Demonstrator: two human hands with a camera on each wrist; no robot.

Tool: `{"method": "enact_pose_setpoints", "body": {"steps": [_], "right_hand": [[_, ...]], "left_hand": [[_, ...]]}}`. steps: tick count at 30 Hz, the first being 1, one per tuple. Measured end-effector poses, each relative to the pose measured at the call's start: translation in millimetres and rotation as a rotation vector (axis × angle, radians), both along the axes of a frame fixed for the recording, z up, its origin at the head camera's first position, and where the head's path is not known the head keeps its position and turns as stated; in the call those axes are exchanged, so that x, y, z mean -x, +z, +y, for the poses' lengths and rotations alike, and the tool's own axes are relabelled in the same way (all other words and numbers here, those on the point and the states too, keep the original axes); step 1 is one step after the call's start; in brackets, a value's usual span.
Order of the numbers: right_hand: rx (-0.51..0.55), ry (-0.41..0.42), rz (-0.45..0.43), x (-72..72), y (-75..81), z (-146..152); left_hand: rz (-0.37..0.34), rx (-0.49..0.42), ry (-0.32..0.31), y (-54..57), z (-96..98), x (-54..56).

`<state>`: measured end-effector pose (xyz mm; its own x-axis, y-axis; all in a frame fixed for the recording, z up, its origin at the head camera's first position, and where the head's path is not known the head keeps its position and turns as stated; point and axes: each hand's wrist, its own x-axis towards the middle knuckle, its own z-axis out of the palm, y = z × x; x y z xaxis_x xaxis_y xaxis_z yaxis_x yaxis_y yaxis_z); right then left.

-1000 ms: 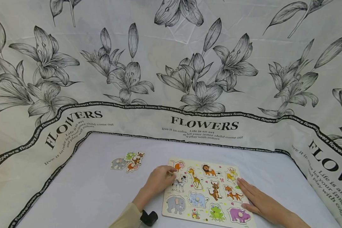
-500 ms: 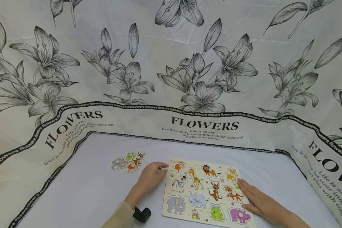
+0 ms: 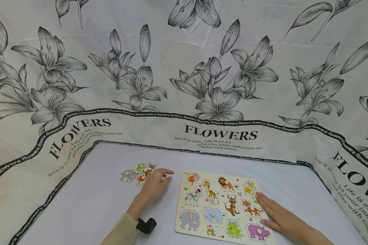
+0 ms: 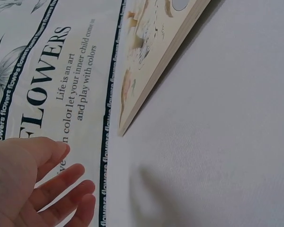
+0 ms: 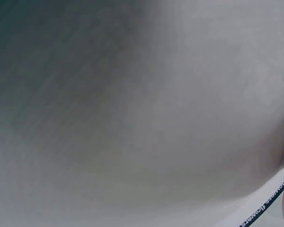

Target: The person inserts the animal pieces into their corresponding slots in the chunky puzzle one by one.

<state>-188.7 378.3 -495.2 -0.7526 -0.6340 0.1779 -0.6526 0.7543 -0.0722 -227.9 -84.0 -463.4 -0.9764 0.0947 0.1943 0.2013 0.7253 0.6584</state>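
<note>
on the white table [image 3: 89, 197], a flat wooden puzzle board [image 3: 181, 199] lies in front of the person, a bit to the right of the middle. it is full of bright animals. along the top are an orange monkey [image 3: 192, 178], a tall giraffe [image 3: 210, 192] and a lion [image 3: 226, 183]. a zebra [image 3: 192, 197] is just under the monkey. lower down are a big gray elephant [image 3: 189, 220], a blue rhino [image 3: 213, 215], a green frog [image 3: 233, 228] and a purple hippo [image 3: 258, 231]. the rhino and the hippo each have a small round knob.

the right hand [image 3: 279, 216] lies along the right side of the board. its fingers are straight and close together, the tips touch the edge, and it has hold of nothing.

the left hand [image 3: 154, 186] is to the left of the board, apart from it, right beside a little heap of loose pieces. its fingers are soft and a bit bent, with gaps between them, and they have hold of nothing. i cannot tell if the hand touches the heap.

in the heap are an elephant piece [image 3: 128, 176], a frog piece [image 3: 140, 167], a kangaroo piece [image 3: 148, 169] and an orange piece [image 3: 141, 177], which is partly behind the hand. the right wrist view is mostly a gray blur, with maybe a bit of skin at its edge
</note>
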Motion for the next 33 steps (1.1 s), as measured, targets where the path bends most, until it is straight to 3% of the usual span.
{"method": "enact_pose_setpoints", "body": {"steps": [9,14,18,26,33], "right_hand": [[-0.001,-0.004,-0.015,0.5,1.5,-1],[-0.004,-0.001,0.000,0.5,1.3,0],[-0.008,0.000,-0.003,0.2,1.2,0],[-0.014,0.003,-0.004,-0.1,1.5,0],[0.008,0.005,0.004,-0.7,2.2,0]], "left_hand": [[0.038,-0.032,0.053,7.4,-19.9,4.0],[0.074,-0.081,0.048,10.6,-34.2,7.5],[0.059,-0.143,0.053,13.3,-44.2,9.8],[0.094,-0.165,0.074,12.5,-61.0,18.9],[0.035,-0.191,0.108,7.1,-72.3,24.7]]}}
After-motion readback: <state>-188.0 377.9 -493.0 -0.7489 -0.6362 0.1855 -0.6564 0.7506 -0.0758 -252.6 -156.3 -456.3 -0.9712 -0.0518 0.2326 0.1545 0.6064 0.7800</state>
